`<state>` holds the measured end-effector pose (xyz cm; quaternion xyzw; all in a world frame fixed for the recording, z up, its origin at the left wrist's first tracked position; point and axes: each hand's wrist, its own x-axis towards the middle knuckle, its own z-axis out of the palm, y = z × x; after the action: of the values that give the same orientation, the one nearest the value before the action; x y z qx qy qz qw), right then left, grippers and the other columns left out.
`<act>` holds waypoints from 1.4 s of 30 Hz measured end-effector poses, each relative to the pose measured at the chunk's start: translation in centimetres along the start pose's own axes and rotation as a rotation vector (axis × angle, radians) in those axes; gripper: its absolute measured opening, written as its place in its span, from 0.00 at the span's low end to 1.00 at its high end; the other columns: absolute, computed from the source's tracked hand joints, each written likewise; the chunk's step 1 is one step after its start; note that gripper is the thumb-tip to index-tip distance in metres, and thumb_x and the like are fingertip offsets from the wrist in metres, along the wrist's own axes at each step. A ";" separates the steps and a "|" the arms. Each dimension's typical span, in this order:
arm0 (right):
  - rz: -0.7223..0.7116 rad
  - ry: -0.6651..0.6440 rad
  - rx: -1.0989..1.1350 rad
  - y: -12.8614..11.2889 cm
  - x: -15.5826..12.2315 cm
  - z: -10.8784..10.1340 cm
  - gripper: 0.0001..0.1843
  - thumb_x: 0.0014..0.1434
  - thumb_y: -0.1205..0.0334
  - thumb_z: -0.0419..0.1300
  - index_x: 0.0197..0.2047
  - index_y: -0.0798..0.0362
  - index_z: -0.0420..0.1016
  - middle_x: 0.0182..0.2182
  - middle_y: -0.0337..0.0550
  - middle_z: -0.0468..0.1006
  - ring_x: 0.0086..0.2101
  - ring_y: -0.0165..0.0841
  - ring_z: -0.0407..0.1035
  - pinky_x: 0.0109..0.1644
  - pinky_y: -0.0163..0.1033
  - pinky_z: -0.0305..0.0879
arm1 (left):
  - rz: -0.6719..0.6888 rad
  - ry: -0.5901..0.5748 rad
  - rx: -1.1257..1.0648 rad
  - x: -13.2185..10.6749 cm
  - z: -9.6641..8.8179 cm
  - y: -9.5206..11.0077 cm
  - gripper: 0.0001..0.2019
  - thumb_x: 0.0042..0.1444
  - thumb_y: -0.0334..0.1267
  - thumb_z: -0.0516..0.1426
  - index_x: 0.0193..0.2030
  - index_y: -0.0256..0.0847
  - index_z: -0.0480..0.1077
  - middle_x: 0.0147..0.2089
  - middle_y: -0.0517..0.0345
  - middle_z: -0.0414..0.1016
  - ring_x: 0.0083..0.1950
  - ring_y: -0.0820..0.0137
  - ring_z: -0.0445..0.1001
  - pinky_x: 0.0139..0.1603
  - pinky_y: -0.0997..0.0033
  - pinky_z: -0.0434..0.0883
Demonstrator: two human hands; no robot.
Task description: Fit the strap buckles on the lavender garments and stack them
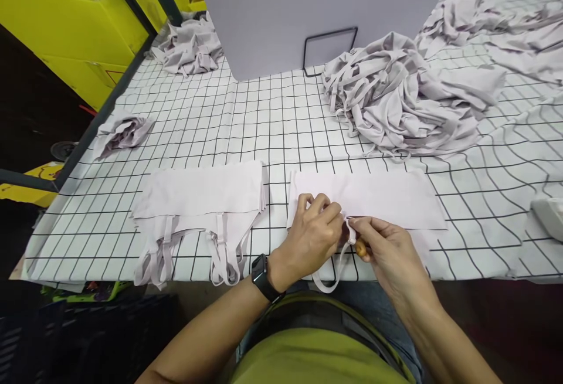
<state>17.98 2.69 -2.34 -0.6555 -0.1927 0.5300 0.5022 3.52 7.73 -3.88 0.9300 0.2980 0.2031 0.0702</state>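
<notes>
A pale pink strappy garment [373,193], its wide panel laid flat, is in front of me at the table's near edge. My left hand [314,228], a dark watch at its wrist, is closed with curled fingers on the garment's lower edge; its fingertips are hidden. Close beside it, my right hand [389,249] pinches a thin strap [350,233] between thumb and forefinger. The strap loops down over the table edge. Something orange-brown shows under the right fingers, too small to make out. To the left lies a neat stack of similar garments [202,190], straps hanging toward me.
A large heap of the same garments [400,97] lies at the back right. Smaller bunches [189,47] are at the back left and left edge [123,132]. A grey board [325,14] stands behind on the checked cloth [185,114]. Yellow boxes [70,26] are beyond the table's left side.
</notes>
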 end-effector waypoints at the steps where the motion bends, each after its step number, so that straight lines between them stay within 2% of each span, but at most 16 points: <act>1: -0.007 0.005 -0.004 0.0 0.0 0.0 0.17 0.43 0.51 0.74 0.19 0.54 0.76 0.13 0.35 0.67 0.16 0.25 0.57 0.19 0.33 0.52 | 0.002 0.002 -0.003 0.0 0.0 0.0 0.07 0.66 0.27 0.53 0.37 0.35 0.70 0.41 0.53 0.74 0.47 0.62 0.67 0.49 0.57 0.61; 15: -0.051 -0.015 -0.041 0.5 -0.1 0.1 0.19 0.48 0.52 0.73 0.18 0.53 0.73 0.12 0.34 0.65 0.14 0.24 0.56 0.18 0.32 0.51 | 0.026 0.019 -0.010 0.0 0.4 0.1 0.10 0.66 0.27 0.52 0.32 0.36 0.69 0.37 0.51 0.71 0.44 0.62 0.65 0.49 0.58 0.64; 21: 0.002 -0.103 -0.090 -0.4 0.1 0.0 0.22 0.43 0.52 0.74 0.15 0.52 0.68 0.10 0.32 0.62 0.13 0.22 0.51 0.16 0.32 0.45 | 0.025 -0.008 -0.024 0.1 0.0 0.0 0.11 0.66 0.26 0.52 0.32 0.36 0.69 0.37 0.51 0.70 0.44 0.61 0.65 0.49 0.60 0.65; 27: -0.016 -0.082 -0.077 0.0 0.0 0.3 0.22 0.44 0.51 0.73 0.15 0.52 0.68 0.10 0.32 0.62 0.13 0.22 0.52 0.15 0.30 0.46 | 0.028 -0.037 -0.036 0.1 0.1 -0.2 0.11 0.65 0.25 0.51 0.31 0.37 0.68 0.37 0.51 0.70 0.44 0.61 0.65 0.49 0.60 0.65; 30: 0.020 -0.092 -0.107 -0.3 -0.1 0.4 0.23 0.40 0.50 0.75 0.14 0.52 0.67 0.09 0.31 0.60 0.12 0.21 0.50 0.14 0.29 0.44 | 0.046 -0.052 -0.028 0.0 0.1 -0.3 0.12 0.65 0.25 0.51 0.31 0.37 0.68 0.36 0.51 0.70 0.43 0.62 0.66 0.49 0.60 0.65; 33: 0.078 -0.121 -0.084 -0.8 -0.1 0.3 0.25 0.35 0.49 0.77 0.13 0.52 0.65 0.09 0.30 0.58 0.12 0.20 0.48 0.14 0.29 0.42 | 0.025 -0.013 -0.035 -0.1 0.2 -0.5 0.12 0.67 0.27 0.51 0.32 0.36 0.69 0.36 0.52 0.71 0.43 0.63 0.66 0.49 0.60 0.64; 37: 0.130 -0.165 -0.066 -1.5 0.1 0.2 0.24 0.31 0.51 0.78 0.16 0.54 0.69 0.12 0.29 0.60 0.13 0.18 0.46 0.15 0.29 0.40 | -0.013 0.041 -0.097 -0.1 0.4 -0.9 0.11 0.68 0.29 0.50 0.34 0.36 0.69 0.37 0.53 0.72 0.44 0.64 0.68 0.48 0.60 0.63; 42: 0.163 -0.207 -0.095 -1.5 0.4 0.7 0.28 0.30 0.49 0.79 0.14 0.51 0.63 0.10 0.27 0.55 0.13 0.18 0.44 0.15 0.30 0.39 | 0.024 -0.028 -0.119 0.2 0.2 -0.9 0.09 0.65 0.26 0.52 0.34 0.36 0.69 0.37 0.52 0.73 0.44 0.64 0.68 0.50 0.61 0.64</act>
<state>17.92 3.91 -1.23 -0.6340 -0.2144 0.6240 0.4033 3.29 8.60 -4.21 0.9305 0.2731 0.2085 0.1270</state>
